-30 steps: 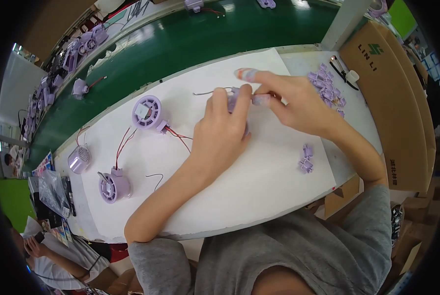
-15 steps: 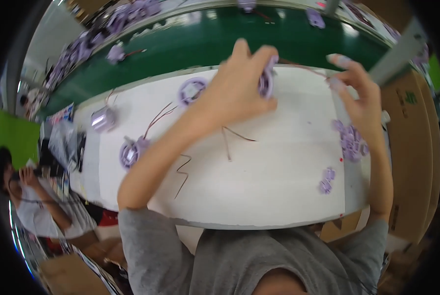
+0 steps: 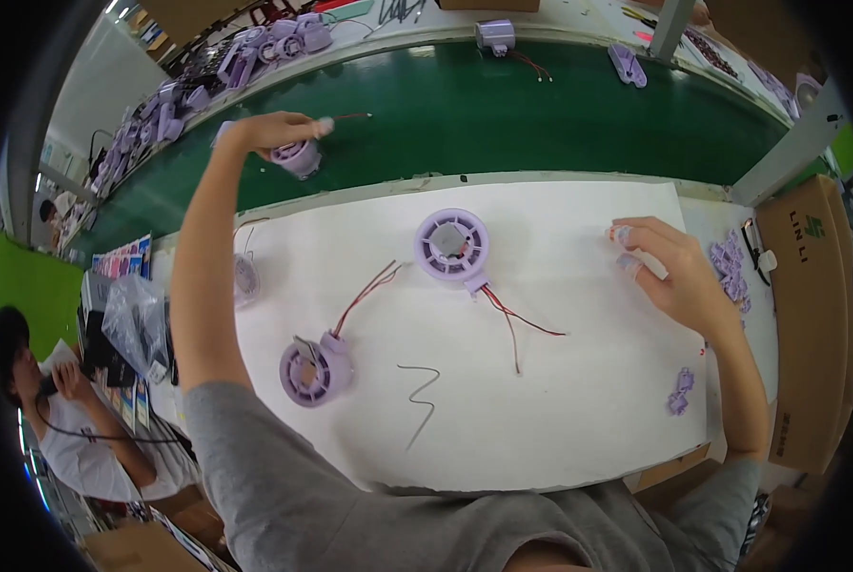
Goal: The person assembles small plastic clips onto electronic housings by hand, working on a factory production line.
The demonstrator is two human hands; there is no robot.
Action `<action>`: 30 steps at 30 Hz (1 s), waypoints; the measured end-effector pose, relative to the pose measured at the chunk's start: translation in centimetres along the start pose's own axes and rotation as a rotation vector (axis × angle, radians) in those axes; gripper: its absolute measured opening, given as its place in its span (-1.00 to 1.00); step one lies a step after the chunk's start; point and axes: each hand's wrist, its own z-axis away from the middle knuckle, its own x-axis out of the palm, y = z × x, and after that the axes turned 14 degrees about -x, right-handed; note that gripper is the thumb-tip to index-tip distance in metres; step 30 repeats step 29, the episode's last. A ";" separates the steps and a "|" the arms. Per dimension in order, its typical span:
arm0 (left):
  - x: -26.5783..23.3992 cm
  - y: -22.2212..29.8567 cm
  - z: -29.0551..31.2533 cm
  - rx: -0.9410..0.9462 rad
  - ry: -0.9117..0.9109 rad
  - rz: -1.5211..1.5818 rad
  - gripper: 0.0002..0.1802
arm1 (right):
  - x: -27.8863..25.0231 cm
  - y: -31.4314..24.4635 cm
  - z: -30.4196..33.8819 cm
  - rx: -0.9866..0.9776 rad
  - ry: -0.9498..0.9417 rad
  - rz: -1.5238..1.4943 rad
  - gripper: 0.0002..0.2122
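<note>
My left hand [image 3: 279, 133] reaches over the green belt at the far left, its fingers closed around a light purple fan housing [image 3: 298, 159] with a thin red wire beside it. My right hand [image 3: 672, 270] hovers above the right part of the white work surface, with nothing in it. Its thumb and fingers are apart, and its fingertips are wrapped. A round purple fan housing [image 3: 452, 246] with red and dark wires lies mid-surface. Nearer and to the left rests another fan housing [image 3: 314, 372] with wires. A purple part [image 3: 245, 278] is half hidden by my left forearm.
A bent dark wire [image 3: 423, 405] lies on the white sheet [image 3: 560, 410]. Small purple pieces [image 3: 729, 270] are heaped at the right, near a tall cardboard box [image 3: 808, 324]. Another housing [image 3: 496, 36] sits on the green belt [image 3: 426, 114]. A person [image 3: 102, 419] is at the left.
My left hand has swung left from the middle of the work surface to the belt, with a fan housing in it. My right hand has come nearer. The view has shifted.
</note>
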 end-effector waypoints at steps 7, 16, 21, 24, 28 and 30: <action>-2.6 -8.9 -5.5 -0.295 0.664 -0.493 -0.31 | -1.0 0.9 0.4 0.110 0.046 0.217 -0.70; -2.0 -18.1 -7.4 -0.552 0.791 0.026 -0.32 | -2.9 1.8 2.0 0.242 0.063 0.225 -0.76; -6.6 -18.3 -1.6 -0.474 1.098 0.547 -0.24 | -2.7 4.0 0.5 0.023 0.042 0.195 -0.79; -5.6 -10.0 5.4 0.037 0.699 0.855 -0.38 | -1.4 7.3 -4.4 0.019 0.028 0.019 -0.75; 3.2 1.9 15.2 0.773 0.826 0.359 -0.54 | 2.0 13.5 -13.0 0.050 0.051 0.232 -0.63; 1.4 0.8 19.8 0.700 0.905 0.283 -0.54 | 3.9 13.5 -18.2 -0.007 0.109 0.211 -0.57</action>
